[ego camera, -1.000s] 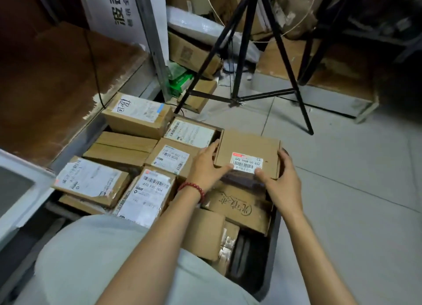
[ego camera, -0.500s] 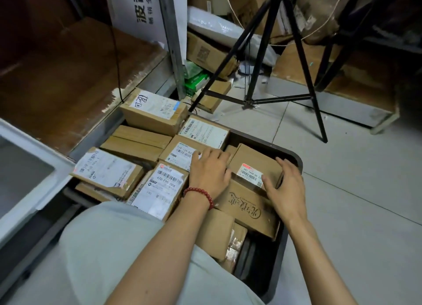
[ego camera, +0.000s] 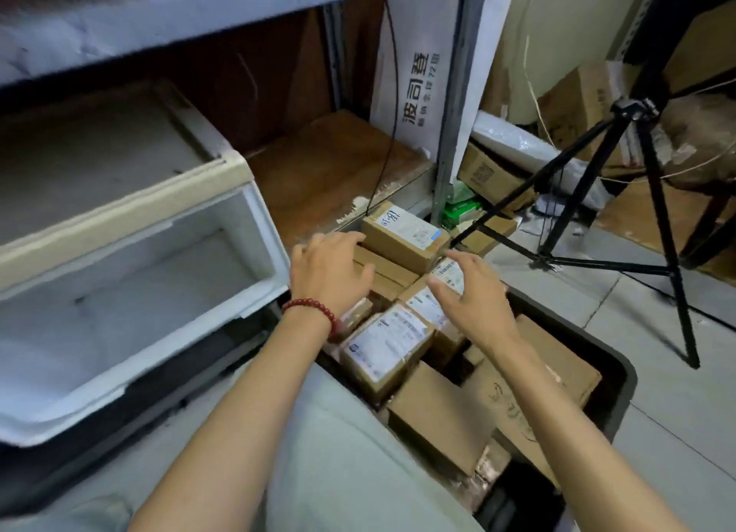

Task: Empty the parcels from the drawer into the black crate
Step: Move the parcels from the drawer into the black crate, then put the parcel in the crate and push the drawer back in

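I read the left hand as spread and slack, gripping nothing, its fingertips above the flat boxes at the stack's eleven o'clock. Blur keeps me from telling whether they touch. The right hand is spread too, pinching nothing, just over a labelled box. Beneath both, the parcels sit piled in the black crate, which fills the five o'clock part of my view, some parcels flat and some tilted. The white drawer stands pulled out at nine o'clock. A tripod stands at two o'clock.
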`<act>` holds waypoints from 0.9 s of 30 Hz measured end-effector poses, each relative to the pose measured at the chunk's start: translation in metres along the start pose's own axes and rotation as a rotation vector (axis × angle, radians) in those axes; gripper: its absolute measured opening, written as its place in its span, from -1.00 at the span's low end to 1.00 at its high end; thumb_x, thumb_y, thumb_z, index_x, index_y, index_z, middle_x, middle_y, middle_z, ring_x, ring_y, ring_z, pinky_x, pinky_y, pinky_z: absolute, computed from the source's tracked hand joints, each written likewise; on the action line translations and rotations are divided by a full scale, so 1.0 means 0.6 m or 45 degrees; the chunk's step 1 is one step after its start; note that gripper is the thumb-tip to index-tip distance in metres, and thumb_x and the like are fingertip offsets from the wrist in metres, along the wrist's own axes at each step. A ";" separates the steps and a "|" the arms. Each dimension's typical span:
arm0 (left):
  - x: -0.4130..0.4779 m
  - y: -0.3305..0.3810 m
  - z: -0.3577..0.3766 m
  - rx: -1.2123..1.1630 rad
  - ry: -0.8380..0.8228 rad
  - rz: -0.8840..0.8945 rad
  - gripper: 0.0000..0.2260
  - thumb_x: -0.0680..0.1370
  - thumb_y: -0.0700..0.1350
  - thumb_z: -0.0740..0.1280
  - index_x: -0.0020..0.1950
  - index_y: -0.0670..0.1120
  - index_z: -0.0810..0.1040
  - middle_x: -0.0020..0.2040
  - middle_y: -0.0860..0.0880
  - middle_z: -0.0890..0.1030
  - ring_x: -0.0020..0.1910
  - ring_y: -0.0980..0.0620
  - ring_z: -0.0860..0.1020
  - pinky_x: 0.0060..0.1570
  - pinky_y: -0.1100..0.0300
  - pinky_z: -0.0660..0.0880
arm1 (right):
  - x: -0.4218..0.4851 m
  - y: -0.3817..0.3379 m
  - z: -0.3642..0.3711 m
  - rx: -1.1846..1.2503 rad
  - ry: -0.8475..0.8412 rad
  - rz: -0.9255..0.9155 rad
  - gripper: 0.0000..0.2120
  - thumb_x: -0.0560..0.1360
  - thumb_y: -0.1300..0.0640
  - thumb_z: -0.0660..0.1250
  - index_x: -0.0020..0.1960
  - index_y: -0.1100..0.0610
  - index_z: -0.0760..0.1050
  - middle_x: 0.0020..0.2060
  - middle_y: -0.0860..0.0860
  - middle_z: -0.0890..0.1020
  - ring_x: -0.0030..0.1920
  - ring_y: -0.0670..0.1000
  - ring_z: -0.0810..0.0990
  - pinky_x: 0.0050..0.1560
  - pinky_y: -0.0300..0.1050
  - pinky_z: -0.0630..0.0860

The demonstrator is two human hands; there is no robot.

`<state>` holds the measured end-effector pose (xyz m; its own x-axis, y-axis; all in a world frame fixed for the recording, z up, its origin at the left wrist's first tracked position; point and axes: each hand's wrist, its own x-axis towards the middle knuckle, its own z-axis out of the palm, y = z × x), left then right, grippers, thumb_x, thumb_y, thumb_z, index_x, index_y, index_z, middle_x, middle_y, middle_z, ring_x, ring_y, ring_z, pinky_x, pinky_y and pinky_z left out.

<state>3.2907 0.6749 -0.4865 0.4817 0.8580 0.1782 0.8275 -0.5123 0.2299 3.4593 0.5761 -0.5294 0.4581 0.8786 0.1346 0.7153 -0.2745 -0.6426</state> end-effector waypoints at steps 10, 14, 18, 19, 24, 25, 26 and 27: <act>-0.095 -0.203 -0.398 0.439 0.665 -0.233 -0.59 0.54 0.07 0.28 0.38 0.04 0.41 0.27 0.02 0.52 0.28 -0.07 0.41 0.18 0.04 0.29 | 0.060 -0.425 -0.033 0.096 0.206 -0.846 -0.45 0.53 -0.16 0.27 0.45 0.03 0.30 0.34 0.02 0.41 0.32 0.07 0.39 0.25 0.01 0.40; -0.128 -0.259 -0.497 0.508 0.778 -0.349 -0.60 0.53 0.07 0.28 0.36 0.04 0.42 0.26 0.00 0.53 0.27 -0.10 0.41 0.15 0.02 0.31 | 0.053 -0.555 -0.033 0.091 0.175 -1.059 -0.40 0.52 -0.20 0.27 0.46 0.02 0.26 0.38 0.03 0.36 0.34 0.08 0.37 0.25 0.02 0.41; -0.144 -0.316 -0.532 0.518 0.667 -0.559 -0.52 0.54 0.10 0.27 0.44 0.04 0.31 0.27 -0.06 0.51 0.28 -0.15 0.40 0.16 -0.03 0.36 | 0.071 -0.636 -0.016 0.079 0.058 -1.105 -0.33 0.50 -0.23 0.28 0.50 0.00 0.18 0.43 0.06 0.25 0.38 0.11 0.32 0.22 0.07 0.46; -0.145 -0.329 -0.535 0.498 0.643 -0.598 -0.49 0.53 0.11 0.27 0.45 0.03 0.28 0.28 -0.08 0.50 0.28 -0.17 0.40 0.16 -0.05 0.38 | 0.080 -0.650 -0.011 0.086 0.013 -1.089 -0.30 0.49 -0.24 0.29 0.51 -0.01 0.14 0.44 0.07 0.22 0.39 0.12 0.30 0.23 0.09 0.45; -0.119 -0.401 -0.540 0.298 0.479 -0.742 -0.33 0.53 0.14 0.29 0.55 0.04 0.06 0.29 -0.15 0.49 0.27 -0.22 0.43 0.15 -0.08 0.46 | 0.143 -0.707 0.006 0.094 -0.224 -0.945 -0.18 0.44 -0.28 0.32 0.54 -0.08 0.00 0.47 0.20 0.19 0.42 0.22 0.27 0.34 0.18 0.35; -0.108 -0.416 -0.540 0.236 0.441 -0.769 -0.28 0.53 0.15 0.29 0.56 0.03 0.00 0.25 -0.17 0.52 0.22 -0.22 0.48 0.10 -0.06 0.49 | 0.154 -0.720 0.009 0.111 -0.278 -0.920 -0.16 0.44 -0.28 0.33 0.54 -0.07 -0.02 0.46 0.22 0.21 0.42 0.23 0.28 0.34 0.17 0.34; -0.098 -0.430 -0.538 0.182 0.409 -0.800 -0.24 0.52 0.17 0.29 0.57 0.01 -0.06 0.21 -0.18 0.55 0.15 -0.21 0.52 0.04 -0.04 0.52 | 0.165 -0.732 0.013 0.135 -0.322 -0.908 -0.15 0.44 -0.26 0.34 0.55 -0.05 -0.03 0.46 0.22 0.24 0.42 0.23 0.28 0.33 0.15 0.34; -0.086 -0.441 -0.537 0.142 0.382 -0.833 -0.20 0.52 0.19 0.29 0.58 -0.02 -0.10 0.18 -0.19 0.57 0.10 -0.19 0.55 0.00 -0.02 0.53 | 0.174 -0.745 0.019 0.156 -0.356 -0.899 -0.14 0.45 -0.24 0.34 0.55 -0.01 -0.05 0.45 0.22 0.26 0.42 0.22 0.29 0.31 0.12 0.34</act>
<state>2.9539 0.7544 -0.2483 -0.2085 0.9323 0.2956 0.9511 0.1228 0.2834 3.1815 0.7948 -0.2367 -0.2472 0.9001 0.3589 0.7176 0.4189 -0.5564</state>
